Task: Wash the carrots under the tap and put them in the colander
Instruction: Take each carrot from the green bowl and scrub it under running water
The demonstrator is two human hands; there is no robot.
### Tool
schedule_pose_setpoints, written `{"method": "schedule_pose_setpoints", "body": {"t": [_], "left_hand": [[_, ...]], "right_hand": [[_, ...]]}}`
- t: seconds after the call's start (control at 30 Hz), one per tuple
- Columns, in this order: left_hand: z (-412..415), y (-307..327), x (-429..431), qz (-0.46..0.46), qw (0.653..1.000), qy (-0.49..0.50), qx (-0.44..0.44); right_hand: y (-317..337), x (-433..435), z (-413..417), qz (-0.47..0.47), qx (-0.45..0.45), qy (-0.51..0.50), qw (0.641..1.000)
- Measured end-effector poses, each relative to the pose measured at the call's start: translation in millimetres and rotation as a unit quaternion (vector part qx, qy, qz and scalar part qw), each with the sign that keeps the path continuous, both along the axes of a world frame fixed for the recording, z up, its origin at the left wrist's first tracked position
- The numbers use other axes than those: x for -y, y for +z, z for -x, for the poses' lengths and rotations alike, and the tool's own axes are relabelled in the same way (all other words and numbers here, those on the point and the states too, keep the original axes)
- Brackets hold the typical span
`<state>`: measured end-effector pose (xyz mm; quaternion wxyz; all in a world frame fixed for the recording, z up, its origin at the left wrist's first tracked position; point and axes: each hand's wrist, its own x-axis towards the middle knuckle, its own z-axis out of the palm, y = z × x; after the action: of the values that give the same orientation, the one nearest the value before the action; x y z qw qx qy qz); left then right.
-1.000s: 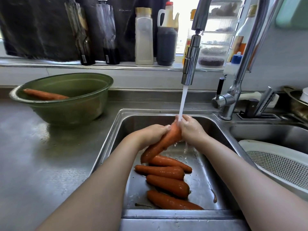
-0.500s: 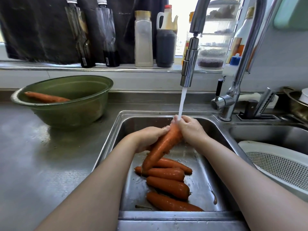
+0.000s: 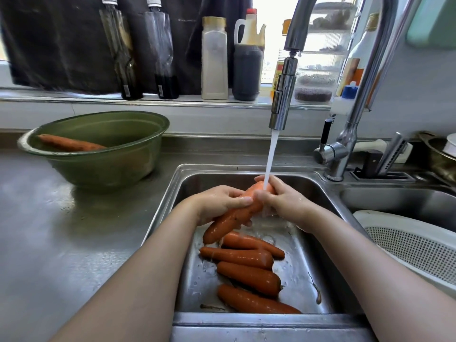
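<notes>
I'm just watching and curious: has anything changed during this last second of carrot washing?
Little. The left hand has crept up the held carrot toward the right hand, so less carrot shows between them; its lower tip dipped, then rose again. Nothing was grasped or released. Unchanged: water runs from the tap, four carrots lie in the sink, one lies in the green bowl, and the colander sits at the right.

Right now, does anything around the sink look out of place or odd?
Only small things. One carrot lies alone in the green basin on the counter, away from the four carrots in the sink. A thin root scrap lies right of them.
</notes>
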<state>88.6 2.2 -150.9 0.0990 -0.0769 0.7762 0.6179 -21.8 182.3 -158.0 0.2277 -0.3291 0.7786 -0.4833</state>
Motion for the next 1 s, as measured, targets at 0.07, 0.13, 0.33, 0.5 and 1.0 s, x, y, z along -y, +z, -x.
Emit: {"method": "schedule_pose_setpoints", "body": {"t": [0.07,0.13,0.33,0.5,1.0], "left_hand": [[1,0,-1,-0.019,1.000,-0.008,-0.001],[2,-1,-3,-0.019,1.000,-0.013,0.000],[2,-1,2,-0.032,0.999,0.001,-0.013],[4,0,-3,-0.041,0.999,0.007,-0.011],[5,1,-4,0.021,0.999,0.004,-0.026]], "right_hand": [[0,9,-2,0.050,-0.030,-0.073,0.996],[1,14,-3,0.057,-0.050,-0.115,0.991],[0,0,5,0.001,-0.025,0.000,1.000],[2,9,0,0.061,-0.059,-0.085,0.993],[3,10,0,0.100,-0.023,-0.136,0.985]]}}
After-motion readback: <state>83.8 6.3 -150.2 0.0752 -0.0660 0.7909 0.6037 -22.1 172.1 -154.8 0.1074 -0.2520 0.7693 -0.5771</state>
